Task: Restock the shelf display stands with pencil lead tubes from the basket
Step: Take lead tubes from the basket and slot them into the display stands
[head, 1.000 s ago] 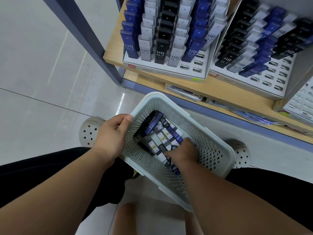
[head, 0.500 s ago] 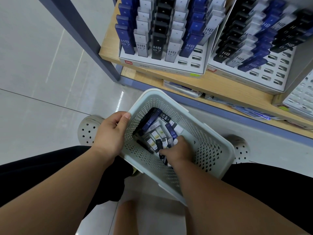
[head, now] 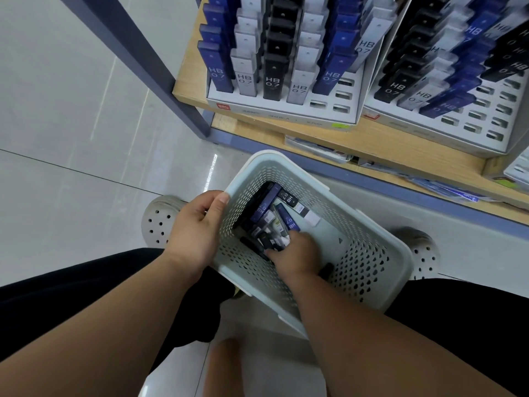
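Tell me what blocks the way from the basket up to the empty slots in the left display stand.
Nothing visible does. The basket is open-topped, the right hand is already among the lead tubes, and the empty slots at the left display stand's front right corner are uncovered.

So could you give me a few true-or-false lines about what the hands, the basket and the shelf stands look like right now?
1. The left hand holds the rim of the basket. True.
2. The right hand is up at the left display stand, pushing in a tube. False: it is down inside the basket among the lead tubes.
3. The left display stand has some empty slots at its front right. True.
4. The basket is empty. False: a pile of blue, black and white tubes lies in it.
5. The basket stands on the wooden shelf. False: it is held below the shelf, above the person's lap.
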Tool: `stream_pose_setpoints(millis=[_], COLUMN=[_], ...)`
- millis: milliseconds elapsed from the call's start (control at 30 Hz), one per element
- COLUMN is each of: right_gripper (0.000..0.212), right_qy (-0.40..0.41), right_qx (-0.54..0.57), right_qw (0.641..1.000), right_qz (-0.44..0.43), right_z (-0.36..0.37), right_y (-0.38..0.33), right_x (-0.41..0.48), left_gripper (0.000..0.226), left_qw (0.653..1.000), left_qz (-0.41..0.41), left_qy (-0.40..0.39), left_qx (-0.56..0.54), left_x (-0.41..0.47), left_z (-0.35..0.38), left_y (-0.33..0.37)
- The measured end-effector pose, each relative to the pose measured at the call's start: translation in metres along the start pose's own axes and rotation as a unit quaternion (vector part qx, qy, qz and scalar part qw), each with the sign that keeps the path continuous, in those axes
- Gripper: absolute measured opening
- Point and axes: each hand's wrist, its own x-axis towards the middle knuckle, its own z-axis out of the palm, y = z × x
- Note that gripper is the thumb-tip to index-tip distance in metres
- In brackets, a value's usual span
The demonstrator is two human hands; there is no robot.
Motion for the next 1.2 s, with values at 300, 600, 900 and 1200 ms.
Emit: stream_pose_setpoints(millis=[300,600,900,1200], right_gripper=[0.073,0.042,0.017,0.014], right_qy=[-0.056,-0.041,-0.125,-0.143], right_qx=[-0.004,0.032,0.083,0.072], right_qw=[0.998,0.998,0.988,0.984], right_qz=[0.028,-0.019,-0.026,-0.072], right_z=[-0.011,0.0,-0.006,-0.009], right_y=[-0.005,-0.003,-0.012,-0.018], right_x=[0.013,-0.003,0.003,0.004], left_gripper=[0.025,0.026,0.026,0.025], left_qw=[1.0,1.0,1.0,1.0], left_qz=[0.0,0.001,0.008,0.019], left_qy=[0.009,0.008,0.013,0.005], left_qx=[0.005,-0.005,0.006,0.007], left_x=[0.001,0.0,0.0,-0.002], left_z=[0.0,0.002,0.002,0.002], left_y=[0.001,-0.001,0.001,0.003])
